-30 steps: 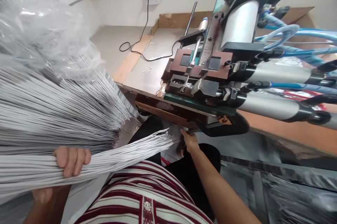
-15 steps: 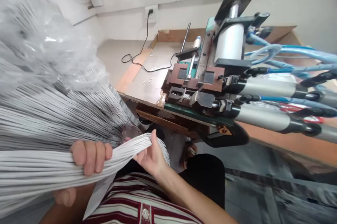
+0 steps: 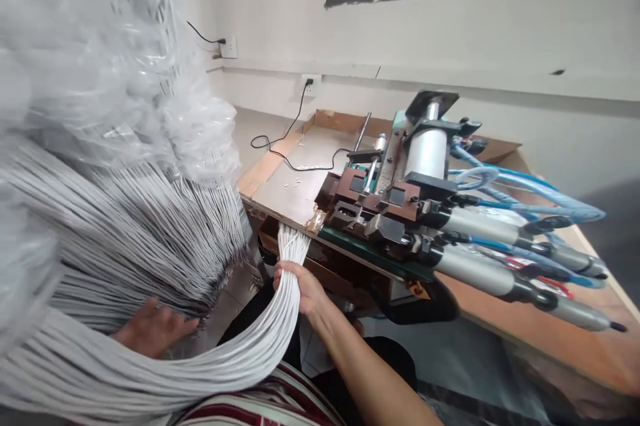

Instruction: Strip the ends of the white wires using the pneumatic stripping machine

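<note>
My right hand [image 3: 299, 285] is wrapped around a thick bundle of white wires [image 3: 220, 366] near its end, which stands up at the front edge of the workbench. From there the bundle sags in a curve toward the lower left. On the far side of it, my left hand [image 3: 156, 329] has its fingers stretched out and slightly blurred; the wrist is hidden by the bundle. Close to those fingers hang many more grey-white wires [image 3: 150, 226] in a dense mass, their cut ends toward me.
Clear plastic wrapping [image 3: 115, 99] covers the upper part of the hanging wires. A pneumatic machine [image 3: 385, 193] with blue air hoses [image 3: 530, 189] stands on the workbench [image 3: 273, 193]. A black cord [image 3: 287, 156] and small white scraps lie left of it.
My right hand has moved the bundle's end up to the bench edge. My left hand has let go of the bundle and moved behind it. The view has tilted up.
</note>
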A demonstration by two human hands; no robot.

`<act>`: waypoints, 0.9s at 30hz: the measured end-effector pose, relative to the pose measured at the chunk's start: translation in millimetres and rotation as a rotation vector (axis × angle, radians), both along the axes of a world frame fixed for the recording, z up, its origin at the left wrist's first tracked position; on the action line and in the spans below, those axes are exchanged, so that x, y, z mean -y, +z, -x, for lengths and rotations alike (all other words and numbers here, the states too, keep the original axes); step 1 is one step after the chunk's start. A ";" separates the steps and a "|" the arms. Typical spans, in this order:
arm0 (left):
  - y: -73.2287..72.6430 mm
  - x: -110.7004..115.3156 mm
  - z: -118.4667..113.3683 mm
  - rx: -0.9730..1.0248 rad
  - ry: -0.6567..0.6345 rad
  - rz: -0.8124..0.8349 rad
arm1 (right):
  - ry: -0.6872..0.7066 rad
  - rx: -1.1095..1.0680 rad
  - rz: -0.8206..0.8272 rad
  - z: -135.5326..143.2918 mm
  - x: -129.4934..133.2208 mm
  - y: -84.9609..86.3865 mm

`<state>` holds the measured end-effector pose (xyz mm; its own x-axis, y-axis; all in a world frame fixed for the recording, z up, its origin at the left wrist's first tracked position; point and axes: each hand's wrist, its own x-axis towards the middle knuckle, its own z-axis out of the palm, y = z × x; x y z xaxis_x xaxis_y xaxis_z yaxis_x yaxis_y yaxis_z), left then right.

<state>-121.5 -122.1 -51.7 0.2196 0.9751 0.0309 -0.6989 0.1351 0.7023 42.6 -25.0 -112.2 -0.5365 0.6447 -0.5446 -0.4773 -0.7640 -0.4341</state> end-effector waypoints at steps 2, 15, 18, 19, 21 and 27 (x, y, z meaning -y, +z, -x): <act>-5.5 -7.9 -11.4 -0.010 -0.038 0.031 | 0.089 0.066 -0.078 2.6 20.0 8.2; 23.1 -100.6 -65.8 -0.119 -0.060 0.284 | 0.186 0.315 -0.502 -14.4 24.2 71.2; -5.9 -121.8 -76.6 -0.149 -0.069 0.422 | 0.136 0.288 -0.348 -13.9 13.7 43.1; -18.2 -127.4 -77.2 -0.159 -0.084 0.481 | 0.124 0.288 -0.313 -12.1 12.6 32.7; -40.3 -135.0 -74.8 -0.163 -0.113 0.579 | 0.097 0.280 -0.246 -8.0 12.9 15.6; -63.3 -135.8 -65.1 -0.139 -0.183 0.676 | 0.017 0.254 -0.149 -1.1 14.8 0.4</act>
<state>-56.4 13.7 -115.1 0.3399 0.7182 -0.6072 -0.5335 0.6790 0.5044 43.7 -39.9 -111.8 -0.4069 0.7195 -0.5628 -0.3266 -0.6900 -0.6459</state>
